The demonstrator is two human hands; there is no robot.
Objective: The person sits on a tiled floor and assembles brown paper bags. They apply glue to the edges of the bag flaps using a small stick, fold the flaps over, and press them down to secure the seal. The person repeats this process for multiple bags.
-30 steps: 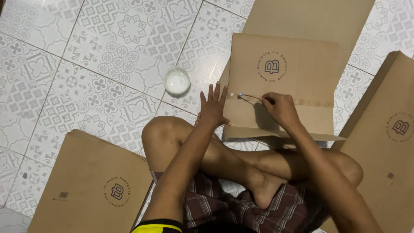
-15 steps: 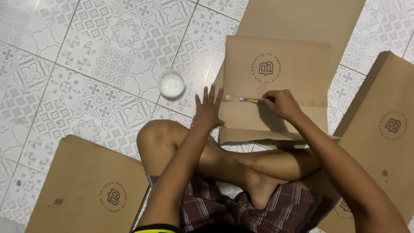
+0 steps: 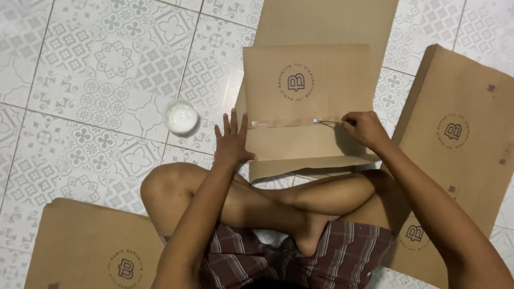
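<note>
A flat brown paper bag (image 3: 305, 101) with a round dark emblem lies on the tiled floor in front of my crossed legs. My left hand (image 3: 232, 142) rests flat on its left edge, fingers spread. My right hand (image 3: 365, 128) pinches a thin stick (image 3: 327, 122) whose white tip touches the bag's folded strip. A wet glue line (image 3: 284, 123) runs along that strip from the left end to the tip. The bag's bottom flap (image 3: 310, 163) lies folded below the line.
A small round white cup (image 3: 181, 117) of glue stands on the tiles left of the bag. Stacks of brown bags lie at the right (image 3: 455, 155), at the bottom left (image 3: 91, 251) and beyond the bag (image 3: 326, 21).
My right hand has drawn the stick to the right along the strip, leaving a longer glue line. My left hand stayed pressed on the left edge.
</note>
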